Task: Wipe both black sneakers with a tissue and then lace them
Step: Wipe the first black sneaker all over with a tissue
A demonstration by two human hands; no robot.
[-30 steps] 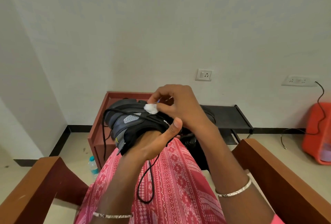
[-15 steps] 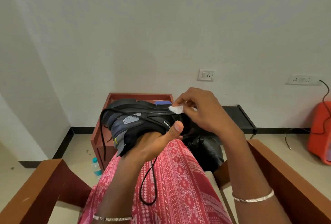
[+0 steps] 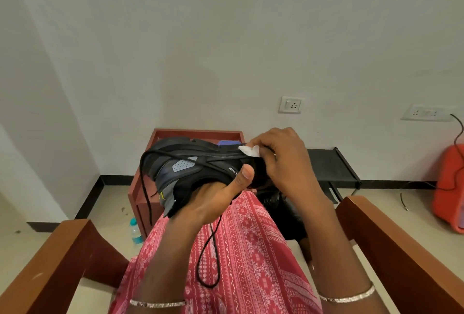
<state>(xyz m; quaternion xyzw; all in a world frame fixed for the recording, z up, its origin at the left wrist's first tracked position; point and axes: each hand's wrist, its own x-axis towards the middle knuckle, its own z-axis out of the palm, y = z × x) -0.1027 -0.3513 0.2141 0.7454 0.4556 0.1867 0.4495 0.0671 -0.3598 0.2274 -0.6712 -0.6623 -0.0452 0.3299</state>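
1. The black sneaker (image 3: 200,165) is held in the air above the lap, in front of a red wooden table (image 3: 140,195), and is tipped so its sole faces up and away. The left hand (image 3: 216,200) is clamped on it from below, thumb pressed against its side. That one hand carries all the weight, so a hard rub could twist the shoe loose and drop it onto the lap or the floor.
2. The shoelace (image 3: 209,251) runs slack across the upper and hangs in a long loop onto the pink patterned cloth (image 3: 251,251) of the lap. It could snag on a wrist or the chair armrest (image 3: 62,251), or drag out of its eyelets, which would mean more lacing later.
3. The right hand (image 3: 283,160) pinches a small white tissue (image 3: 248,150) against the sole's edge at one end of the shoe. A wad that small may tear, shed bits or slip from the pinch — and patches could go unwiped.
4. The second sneaker is not plainly visible; a dark shape (image 3: 283,210) beside the lap may be it — I cannot tell.
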